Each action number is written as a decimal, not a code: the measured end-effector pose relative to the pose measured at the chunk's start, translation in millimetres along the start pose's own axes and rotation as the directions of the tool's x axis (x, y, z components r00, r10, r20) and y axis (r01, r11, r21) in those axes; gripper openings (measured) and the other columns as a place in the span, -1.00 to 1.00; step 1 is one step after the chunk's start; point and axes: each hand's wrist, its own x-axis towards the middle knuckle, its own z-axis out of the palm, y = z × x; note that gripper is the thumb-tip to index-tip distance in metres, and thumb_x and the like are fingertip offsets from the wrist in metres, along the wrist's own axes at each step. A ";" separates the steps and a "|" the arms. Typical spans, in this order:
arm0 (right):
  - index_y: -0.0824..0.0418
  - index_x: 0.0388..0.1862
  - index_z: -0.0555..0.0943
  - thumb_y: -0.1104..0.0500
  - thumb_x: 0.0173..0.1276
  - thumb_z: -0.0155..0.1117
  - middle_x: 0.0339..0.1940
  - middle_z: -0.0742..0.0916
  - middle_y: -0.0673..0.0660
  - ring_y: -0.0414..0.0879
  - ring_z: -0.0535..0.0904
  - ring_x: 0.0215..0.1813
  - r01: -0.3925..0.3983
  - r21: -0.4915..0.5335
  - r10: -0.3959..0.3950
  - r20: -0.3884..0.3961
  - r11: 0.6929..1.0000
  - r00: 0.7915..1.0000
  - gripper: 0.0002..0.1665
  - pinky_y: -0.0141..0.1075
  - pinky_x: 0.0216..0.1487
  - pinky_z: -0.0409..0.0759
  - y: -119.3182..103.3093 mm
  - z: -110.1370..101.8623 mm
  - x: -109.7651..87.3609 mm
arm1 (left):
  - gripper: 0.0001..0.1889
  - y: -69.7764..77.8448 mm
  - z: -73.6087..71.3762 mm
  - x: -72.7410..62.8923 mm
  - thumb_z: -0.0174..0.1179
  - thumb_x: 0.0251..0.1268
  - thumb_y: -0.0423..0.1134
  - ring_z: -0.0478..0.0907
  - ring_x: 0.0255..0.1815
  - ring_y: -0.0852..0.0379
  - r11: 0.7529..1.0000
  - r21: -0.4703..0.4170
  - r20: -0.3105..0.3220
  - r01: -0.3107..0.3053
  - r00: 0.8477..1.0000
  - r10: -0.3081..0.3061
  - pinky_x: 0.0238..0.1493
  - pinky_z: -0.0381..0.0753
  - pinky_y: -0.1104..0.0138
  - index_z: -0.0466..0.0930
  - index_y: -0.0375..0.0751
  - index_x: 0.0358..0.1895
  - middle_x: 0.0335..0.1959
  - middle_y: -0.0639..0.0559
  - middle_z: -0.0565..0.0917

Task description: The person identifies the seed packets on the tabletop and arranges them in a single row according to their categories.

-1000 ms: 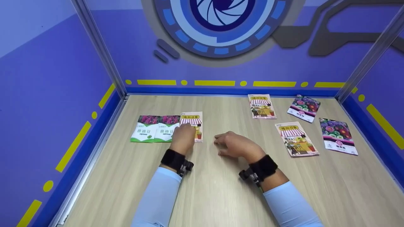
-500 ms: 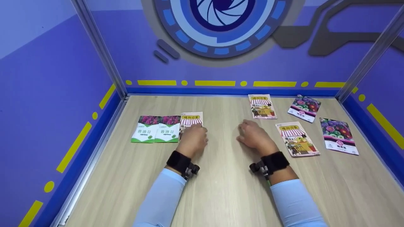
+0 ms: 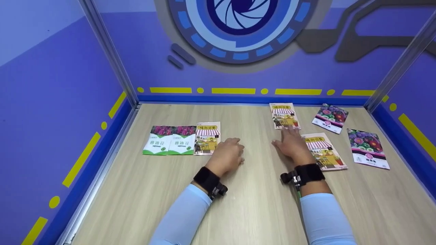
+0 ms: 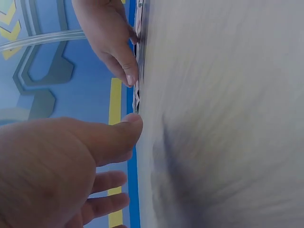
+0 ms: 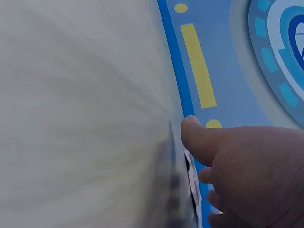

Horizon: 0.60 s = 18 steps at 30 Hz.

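My left hand (image 3: 227,154) hovers over the table just right of a pink-and-yellow shop-print packet (image 3: 206,137), holding nothing, its fingers loosely bent. That packet lies against two green-and-white flower packets (image 3: 156,141) in a row. My right hand (image 3: 293,144) reaches out with fingers extended, fingertips at the lower edge of the far shop-print packet (image 3: 283,114); whether they touch it I cannot tell. Beneath its wrist a nearer shop-print packet (image 3: 327,154) is partly covered. In the left wrist view, the thumb (image 4: 128,128) and fingers stand apart with nothing between them.
Two purple-and-red flower packets lie at the right, one farther back (image 3: 330,118) and one nearer (image 3: 368,148). Blue-purple panels (image 3: 238,80) wall the wooden table (image 3: 248,204) at the back and both sides.
My left hand has left the shop-print packet beside the green ones and moved right. My right hand has moved right and forward to the far shop-print packet. The packets have stayed in place.
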 end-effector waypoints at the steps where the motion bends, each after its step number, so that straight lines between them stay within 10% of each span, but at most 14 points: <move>1: 0.42 0.88 0.03 -0.20 0.81 0.13 0.93 -0.08 0.47 0.47 -0.32 0.93 -0.007 0.000 0.007 0.006 1.000 1.000 0.05 0.46 0.86 -0.21 1.7 -0.7 0.8 | -0.55 0.0 0.1 0.2 0.40 0.63 0.02 0.50 0.70 -0.10 1.000 -0.002 0.003 0.007 1.000 -0.007 0.65 0.56 -0.11 0.77 -0.02 0.44 0.69 -0.09 0.56; 8: 0.47 0.85 0.08 -0.23 0.80 0.10 0.92 0.00 0.49 0.45 -0.26 0.94 -0.019 -0.047 0.021 0.037 0.999 0.999 0.05 0.61 0.77 -0.36 3.7 -2.1 1.0 | -0.47 0.9 0.0 2.2 0.39 0.64 0.05 0.41 0.78 -0.09 1.000 0.007 0.023 0.009 1.000 -0.009 0.68 0.51 -0.16 0.71 -0.04 0.52 0.75 -0.08 0.49; 18: 0.34 0.74 0.42 -0.14 0.70 0.32 0.79 0.38 0.45 0.47 0.31 0.79 0.119 -0.102 -0.118 0.011 0.988 0.993 -0.14 0.81 0.62 -0.14 -24.9 2.6 -7.6 | -0.55 -3.3 -0.4 1.4 0.36 0.66 0.01 0.46 0.74 -0.06 0.999 0.006 0.010 0.038 0.999 -0.038 0.66 0.50 -0.22 0.75 -0.08 0.44 0.71 -0.05 0.54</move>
